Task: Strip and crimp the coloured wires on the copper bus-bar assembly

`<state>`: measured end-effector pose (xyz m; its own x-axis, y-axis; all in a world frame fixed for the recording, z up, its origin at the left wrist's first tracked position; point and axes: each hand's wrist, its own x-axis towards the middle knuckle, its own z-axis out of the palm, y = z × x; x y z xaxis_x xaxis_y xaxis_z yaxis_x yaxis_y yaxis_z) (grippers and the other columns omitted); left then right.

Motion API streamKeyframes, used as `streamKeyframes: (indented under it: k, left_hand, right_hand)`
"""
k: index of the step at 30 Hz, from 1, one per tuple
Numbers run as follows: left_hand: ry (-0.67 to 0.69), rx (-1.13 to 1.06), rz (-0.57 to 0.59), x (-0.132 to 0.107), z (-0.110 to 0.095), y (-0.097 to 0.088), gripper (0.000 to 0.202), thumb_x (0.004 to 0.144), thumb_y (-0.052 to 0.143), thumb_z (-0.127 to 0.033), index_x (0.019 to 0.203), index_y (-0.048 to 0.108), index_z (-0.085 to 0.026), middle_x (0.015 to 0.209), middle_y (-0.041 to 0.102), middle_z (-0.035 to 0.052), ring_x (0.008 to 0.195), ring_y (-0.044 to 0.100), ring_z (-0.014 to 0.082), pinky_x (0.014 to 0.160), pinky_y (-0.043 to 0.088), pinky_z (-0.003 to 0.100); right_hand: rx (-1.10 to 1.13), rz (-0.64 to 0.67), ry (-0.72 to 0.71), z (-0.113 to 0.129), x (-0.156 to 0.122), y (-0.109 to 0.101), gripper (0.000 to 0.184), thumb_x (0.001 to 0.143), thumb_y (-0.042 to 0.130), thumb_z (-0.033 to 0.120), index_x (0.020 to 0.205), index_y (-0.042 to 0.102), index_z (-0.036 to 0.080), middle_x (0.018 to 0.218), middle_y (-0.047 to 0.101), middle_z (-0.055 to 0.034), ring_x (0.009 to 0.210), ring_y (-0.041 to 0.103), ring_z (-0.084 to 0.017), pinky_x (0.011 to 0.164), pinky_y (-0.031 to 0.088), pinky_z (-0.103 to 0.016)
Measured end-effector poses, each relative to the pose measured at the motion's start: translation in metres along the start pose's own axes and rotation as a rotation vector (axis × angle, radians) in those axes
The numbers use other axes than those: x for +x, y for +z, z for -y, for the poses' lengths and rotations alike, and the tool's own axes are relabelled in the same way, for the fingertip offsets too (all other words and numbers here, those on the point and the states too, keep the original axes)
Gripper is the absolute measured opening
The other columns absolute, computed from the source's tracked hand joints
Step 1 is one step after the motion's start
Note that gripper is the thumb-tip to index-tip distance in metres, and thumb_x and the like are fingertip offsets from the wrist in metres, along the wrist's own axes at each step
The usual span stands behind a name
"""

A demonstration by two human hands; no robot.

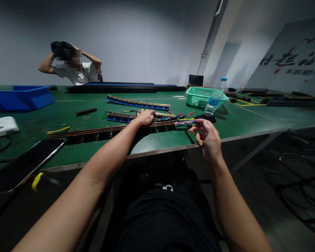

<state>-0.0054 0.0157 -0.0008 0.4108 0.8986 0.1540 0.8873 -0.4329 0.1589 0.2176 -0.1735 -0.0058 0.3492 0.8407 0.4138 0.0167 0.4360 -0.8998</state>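
Observation:
A long brown and black strip lies across the green table near its front edge. My left hand rests closed on this strip, near its right end. Coloured wires in red, yellow and blue spread from that end. My right hand hovers at the table's edge with its fingers pinched on some of these wires. A shorter blue-backed strip lies just behind my left hand, and another blue strip lies further back.
A green basket and a water bottle stand at the back right. A blue bin and a white device sit at the left, beside a dark tablet. A person sits across the table, arms raised.

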Motion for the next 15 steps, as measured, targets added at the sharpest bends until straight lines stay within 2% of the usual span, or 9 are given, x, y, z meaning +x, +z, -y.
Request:
streamKeyframes:
  k: [5,9,12,15]
  left_hand:
    - [-0.001,0.002,-0.01,0.004,0.002,0.003,0.048,0.095,0.034,-0.028,0.136,0.056,-0.03,0.15,0.05,0.0058,0.132,0.043,0.0349,0.106,0.039,0.059]
    - [0.004,-0.002,-0.017,0.006,0.003,0.004,0.048,0.093,0.035,-0.028,0.136,0.057,-0.03,0.148,0.051,0.0062,0.131,0.044,0.0352,0.105,0.04,0.059]
    - [0.006,-0.003,-0.029,0.008,0.005,0.006,0.048,0.093,0.036,-0.028,0.135,0.058,-0.031,0.146,0.053,0.0062,0.131,0.045,0.035,0.105,0.04,0.058]
    - [0.009,-0.01,-0.037,0.01,0.006,0.009,0.048,0.092,0.036,-0.028,0.135,0.058,-0.031,0.146,0.053,0.0068,0.13,0.045,0.0359,0.104,0.04,0.059]
  right_hand:
    - [-0.109,0.088,0.025,-0.026,0.015,0.003,0.04,0.085,0.052,0.053,0.105,0.059,0.019,0.08,0.071,-0.0021,0.036,0.037,-0.006,0.036,0.025,-0.022]
    - [-0.288,0.035,-0.015,-0.037,0.024,0.01,0.048,0.087,0.046,0.055,0.11,0.064,0.017,0.058,0.062,0.0024,0.036,0.037,-0.009,0.042,0.029,-0.024]
    - [-0.618,0.001,-0.104,-0.034,0.021,0.012,0.046,0.088,0.047,0.049,0.113,0.071,0.019,0.053,0.057,0.0018,0.048,0.051,-0.015,0.054,0.037,-0.026]
    - [-1.012,0.072,-0.119,-0.026,0.013,0.014,0.043,0.092,0.044,0.044,0.122,0.07,0.027,0.066,0.067,-0.0032,0.064,0.063,-0.021,0.061,0.038,-0.029]
